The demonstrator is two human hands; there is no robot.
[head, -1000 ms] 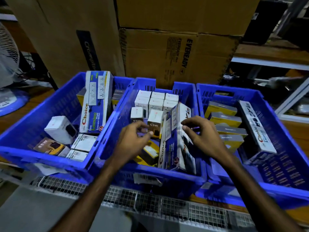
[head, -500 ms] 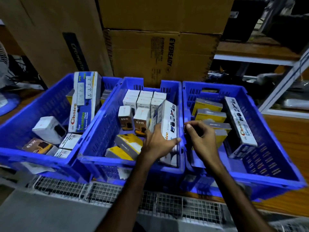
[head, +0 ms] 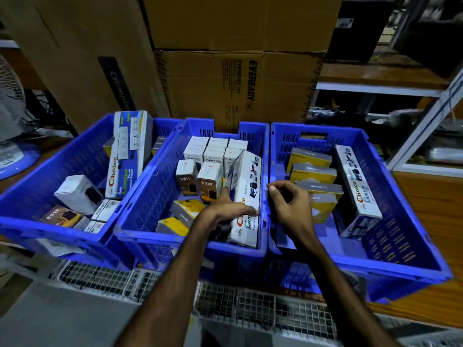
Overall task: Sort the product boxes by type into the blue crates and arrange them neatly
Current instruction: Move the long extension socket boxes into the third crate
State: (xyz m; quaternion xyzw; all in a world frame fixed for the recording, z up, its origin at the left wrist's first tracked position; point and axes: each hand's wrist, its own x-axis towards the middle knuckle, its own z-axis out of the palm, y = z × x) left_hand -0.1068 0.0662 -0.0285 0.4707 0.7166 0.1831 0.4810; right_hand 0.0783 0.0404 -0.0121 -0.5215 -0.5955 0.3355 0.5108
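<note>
1. The left hand (head: 225, 211) grips the long white extension-socket box (head: 246, 196) in the middle crate (head: 190, 240). Its thumb lies across the box's top face and its fingers wrap the side away from the crate wall. The hold looks meant to keep the box on edge against the right wall.
2. The box stands tilted on its long edge, its near end low by the front rim. Beyond the fingertips it runs toward the back of the crate.
3. The right hand (head: 292, 206) hovers over the rim between the middle crate and the right crate (head: 400, 265). Its fingers are loosely curled and hold nothing. It seems ready to steady or take the box.
4. Just past the right fingers lie the yellow-and-grey boxes (head: 313, 171), stacked in a row. Beyond them a second socket box (head: 357, 186) leans on the far wall. I judge that crate the likely home for the held box.
5. Left of the left fingers stand two 65W boxes (head: 198, 180) and rows of small white boxes (head: 215, 151).
6. The left crate (head: 50, 225) holds a mixed lot still unsorted.
</note>
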